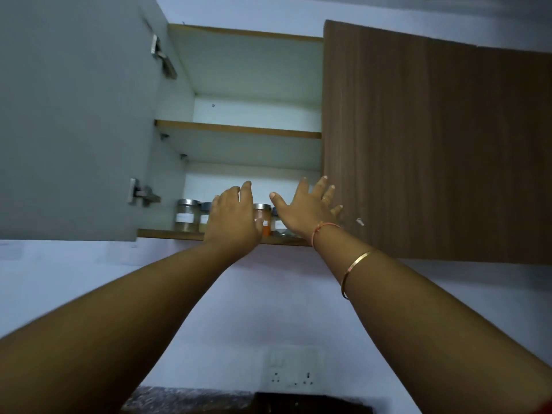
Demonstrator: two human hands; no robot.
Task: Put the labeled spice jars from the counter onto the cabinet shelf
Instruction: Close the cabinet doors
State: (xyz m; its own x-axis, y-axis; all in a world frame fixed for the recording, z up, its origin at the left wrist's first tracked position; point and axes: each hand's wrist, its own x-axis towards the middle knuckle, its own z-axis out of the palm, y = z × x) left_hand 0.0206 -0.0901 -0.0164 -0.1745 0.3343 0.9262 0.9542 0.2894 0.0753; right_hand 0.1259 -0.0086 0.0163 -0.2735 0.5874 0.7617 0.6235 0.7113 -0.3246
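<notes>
Several labeled spice jars with steel lids stand in a row on the bottom cabinet shelf [167, 233]. A jar of pale brown spice [187, 215] is at the left, with a second jar [205, 217] beside it. A jar of orange spice [263, 219] shows between my hands, and another jar [279, 224] sits partly behind my right hand. My left hand [233, 218] is raised in front of the row, fingers straight, and hides part of it. My right hand [307, 209] is spread open in front of the shelf's right end. Neither hand holds anything.
The left cabinet door [74, 121] is swung open, its hinges showing. The brown right door [433, 144] is closed beside my right hand. A bare upper shelf [239, 129] sits above. A wall socket [294, 369] and a dark counter edge [185, 398] lie below.
</notes>
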